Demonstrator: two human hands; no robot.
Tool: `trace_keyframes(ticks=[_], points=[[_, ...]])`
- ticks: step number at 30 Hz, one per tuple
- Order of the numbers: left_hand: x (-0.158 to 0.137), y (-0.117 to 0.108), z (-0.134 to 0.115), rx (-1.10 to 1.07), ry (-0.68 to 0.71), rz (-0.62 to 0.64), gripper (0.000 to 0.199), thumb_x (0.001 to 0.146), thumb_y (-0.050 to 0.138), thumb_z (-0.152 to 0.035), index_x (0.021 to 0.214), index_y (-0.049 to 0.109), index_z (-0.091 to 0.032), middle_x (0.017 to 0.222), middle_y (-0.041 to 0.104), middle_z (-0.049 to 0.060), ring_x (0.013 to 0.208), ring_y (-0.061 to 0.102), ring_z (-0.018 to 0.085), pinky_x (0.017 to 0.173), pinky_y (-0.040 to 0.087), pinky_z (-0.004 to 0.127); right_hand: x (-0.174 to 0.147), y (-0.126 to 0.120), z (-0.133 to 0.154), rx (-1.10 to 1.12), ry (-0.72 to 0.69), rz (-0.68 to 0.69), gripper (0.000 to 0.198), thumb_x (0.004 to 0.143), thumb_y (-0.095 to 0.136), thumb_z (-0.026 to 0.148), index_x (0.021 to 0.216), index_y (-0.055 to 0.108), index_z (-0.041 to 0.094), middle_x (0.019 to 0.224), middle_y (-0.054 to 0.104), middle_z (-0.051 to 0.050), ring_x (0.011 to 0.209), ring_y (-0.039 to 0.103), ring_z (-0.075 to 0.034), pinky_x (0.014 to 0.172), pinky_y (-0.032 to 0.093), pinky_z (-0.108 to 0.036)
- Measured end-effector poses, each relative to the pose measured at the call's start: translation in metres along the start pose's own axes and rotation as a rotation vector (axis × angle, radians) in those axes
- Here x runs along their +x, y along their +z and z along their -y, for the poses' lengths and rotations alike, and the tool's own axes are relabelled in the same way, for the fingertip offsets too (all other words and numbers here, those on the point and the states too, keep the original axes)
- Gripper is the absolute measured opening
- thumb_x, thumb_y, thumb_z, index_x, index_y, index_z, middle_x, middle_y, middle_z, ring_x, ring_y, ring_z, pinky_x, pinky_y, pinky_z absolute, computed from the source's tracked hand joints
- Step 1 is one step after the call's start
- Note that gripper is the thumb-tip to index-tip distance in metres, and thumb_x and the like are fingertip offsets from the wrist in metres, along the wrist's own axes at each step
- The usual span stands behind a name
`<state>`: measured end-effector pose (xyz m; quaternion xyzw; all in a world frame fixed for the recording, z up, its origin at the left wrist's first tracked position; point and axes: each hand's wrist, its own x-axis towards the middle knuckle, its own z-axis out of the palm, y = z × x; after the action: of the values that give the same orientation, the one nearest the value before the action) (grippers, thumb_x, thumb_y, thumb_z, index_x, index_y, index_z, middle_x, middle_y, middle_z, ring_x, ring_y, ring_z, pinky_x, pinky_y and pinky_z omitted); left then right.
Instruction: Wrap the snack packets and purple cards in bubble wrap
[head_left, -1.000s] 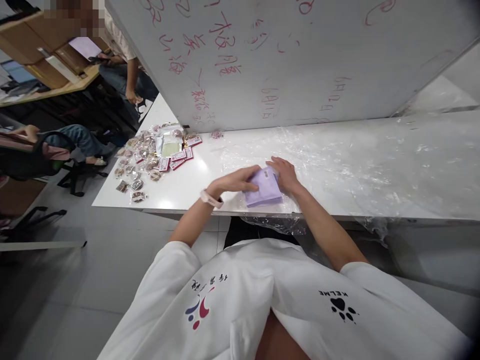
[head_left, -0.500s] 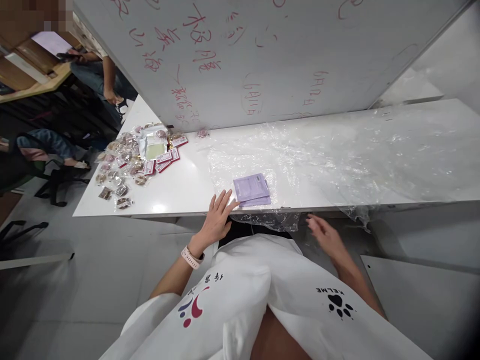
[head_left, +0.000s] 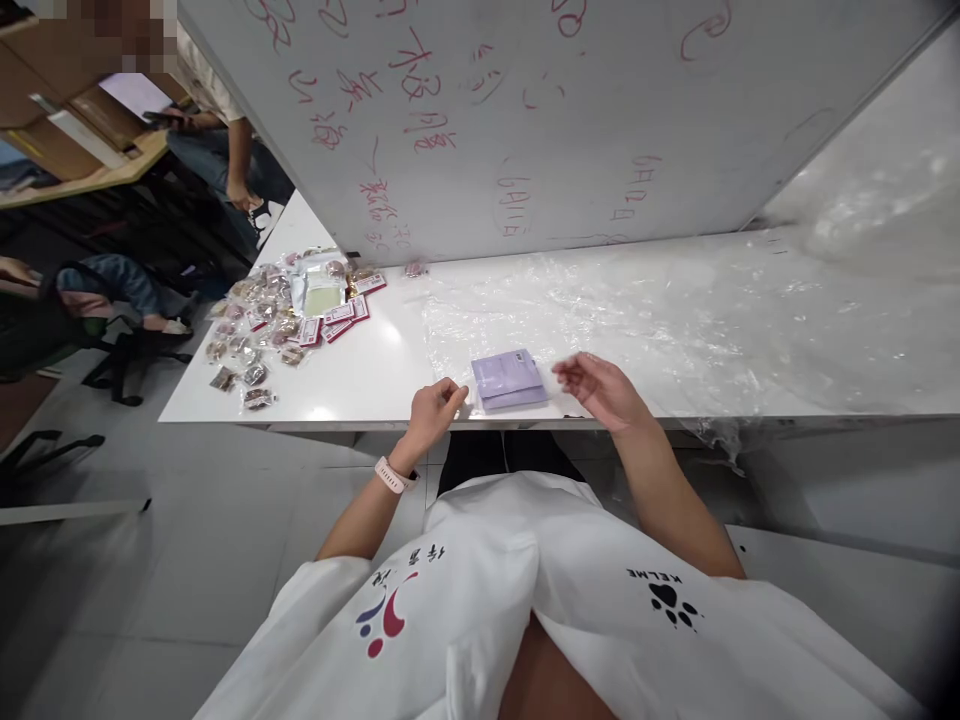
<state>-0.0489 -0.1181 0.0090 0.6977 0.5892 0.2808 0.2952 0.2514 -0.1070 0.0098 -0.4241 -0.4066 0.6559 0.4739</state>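
Two overlapping purple sachets (head_left: pixel 508 376) lie near the table's front edge, on clear plastic film (head_left: pixel 577 300). Just left of them is my left hand (head_left: pixel 437 412), a pink watch band on its wrist, its fingers curled in a pinch on the film's near edge. On the sachets' right side, my right hand (head_left: pixel 600 390) hovers low over the table with fingers bent together, seemingly on the film too; the film is hard to see against the white top. Neither hand touches the sachets.
Many small wrapped snacks (head_left: pixel 259 300), several red-and-white cards (head_left: pixel 339 315) and a greenish pouch (head_left: pixel 324 298) crowd the table's left end. A whiteboard (head_left: pixel 562 130) with red writing stands behind. At upper left another person sits (head_left: pixel 240 150) beside a wooden desk (head_left: pixel 127 160).
My right hand has risen from below the table edge to beside the sachets. My left hand's spread fingers have curled. The film that hung over the front edge there has come up.
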Motion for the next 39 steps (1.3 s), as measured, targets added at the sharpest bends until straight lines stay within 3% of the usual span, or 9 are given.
trace_keyframes(ticks=[3, 7, 10, 13, 17, 28, 31, 34, 39], points=[[0.010, 0.007, 0.002, 0.218, -0.081, -0.083, 0.022, 0.093, 0.054, -0.032, 0.073, 0.055, -0.021, 0.065, 0.059, 0.000, 0.062, 0.055, 0.018, 0.062, 0.041, 0.031, 0.027, 0.012, -0.004, -0.268, -0.048, 0.027, 0.047, 0.090, 0.059, 0.065, 0.120, 0.068, 0.030, 0.138, 0.062, -0.006, 0.127, 0.058, -0.025, 0.108, 0.047, -0.046], [0.009, 0.018, 0.002, 0.420, 0.208, -0.236, 0.018, 0.089, 0.049, -0.013, 0.102, 0.061, -0.019, 0.108, 0.068, 0.013, 0.104, 0.063, 0.027, 0.086, 0.048, 0.042, 0.035, 0.013, -0.018, -0.832, -0.098, 0.245, 0.069, 0.084, 0.062, 0.071, 0.142, 0.056, 0.034, 0.160, 0.039, -0.004, 0.149, 0.032, -0.032, 0.122, 0.027, -0.054], [0.010, 0.023, 0.000, 0.391, 0.479, -0.008, 0.044, 0.092, 0.059, -0.033, 0.133, 0.051, -0.020, 0.148, 0.050, 0.018, 0.142, 0.041, 0.033, 0.110, 0.038, 0.052, 0.034, 0.010, -0.023, -1.083, -0.183, 0.381, 0.094, 0.075, 0.069, 0.075, 0.154, 0.042, 0.032, 0.166, 0.025, -0.007, 0.154, 0.018, -0.034, 0.124, 0.018, -0.056], [0.023, 0.028, 0.000, 0.403, 0.475, 0.214, 0.102, 0.075, 0.075, -0.063, 0.153, 0.026, -0.018, 0.165, 0.020, 0.024, 0.155, 0.012, 0.041, 0.120, 0.023, 0.061, 0.034, 0.009, -0.025, -1.179, -0.189, 0.426, 0.103, 0.074, 0.071, 0.072, 0.160, 0.031, 0.031, 0.168, 0.020, -0.010, 0.155, 0.014, -0.035, 0.124, 0.016, -0.056], [0.040, 0.030, 0.000, 0.441, 0.372, 0.305, 0.115, 0.067, 0.081, -0.063, 0.154, 0.022, -0.018, 0.158, 0.033, 0.025, 0.150, 0.027, 0.042, 0.121, 0.018, 0.064, 0.032, 0.010, -0.027, -1.156, -0.236, 0.385, 0.103, 0.076, 0.074, 0.065, 0.161, 0.026, 0.032, 0.168, 0.019, -0.011, 0.154, 0.017, -0.035, 0.123, 0.018, -0.057], [0.024, 0.011, -0.012, 0.325, 0.403, 0.221, 0.045, 0.089, 0.065, -0.049, 0.122, 0.054, -0.021, 0.118, 0.068, 0.009, 0.110, 0.063, 0.027, 0.113, 0.038, 0.050, 0.000, 0.005, -0.020, -1.029, -0.380, 0.309, 0.048, 0.097, 0.052, 0.048, 0.144, 0.052, 0.037, 0.151, 0.052, -0.003, 0.138, 0.048, -0.029, 0.114, 0.036, -0.050], [0.044, -0.004, -0.022, 0.268, 0.292, 0.269, 0.042, 0.094, 0.052, -0.057, 0.113, 0.058, -0.020, 0.099, 0.070, 0.008, 0.090, 0.065, 0.025, 0.084, 0.050, 0.040, 0.015, 0.010, -0.014, -1.032, -0.354, 0.166, 0.038, 0.102, 0.039, 0.046, 0.127, 0.063, 0.030, 0.127, 0.068, -0.006, 0.116, 0.062, -0.028, 0.099, 0.044, -0.044], [0.076, -0.016, -0.025, 0.254, 0.146, 0.362, 0.055, 0.097, 0.037, -0.066, 0.083, 0.062, -0.019, 0.070, 0.062, 0.005, 0.067, 0.060, 0.022, 0.062, 0.041, 0.033, 0.043, 0.015, -0.008, -1.070, -0.274, 0.040, 0.042, 0.102, 0.032, 0.051, 0.096, 0.063, 0.024, 0.090, 0.070, -0.006, 0.083, 0.063, -0.023, 0.077, 0.045, -0.036], [0.115, -0.017, -0.026, 0.523, -0.012, 0.228, 0.046, 0.089, 0.059, -0.061, 0.077, 0.063, -0.017, 0.078, 0.065, 0.011, 0.085, 0.064, 0.031, 0.074, 0.045, 0.040, 0.087, 0.020, -0.007, -1.151, -0.184, 0.012, 0.040, 0.101, 0.031, 0.048, 0.073, 0.044, 0.023, 0.071, 0.058, -0.003, 0.066, 0.052, -0.019, 0.062, 0.034, -0.030]])
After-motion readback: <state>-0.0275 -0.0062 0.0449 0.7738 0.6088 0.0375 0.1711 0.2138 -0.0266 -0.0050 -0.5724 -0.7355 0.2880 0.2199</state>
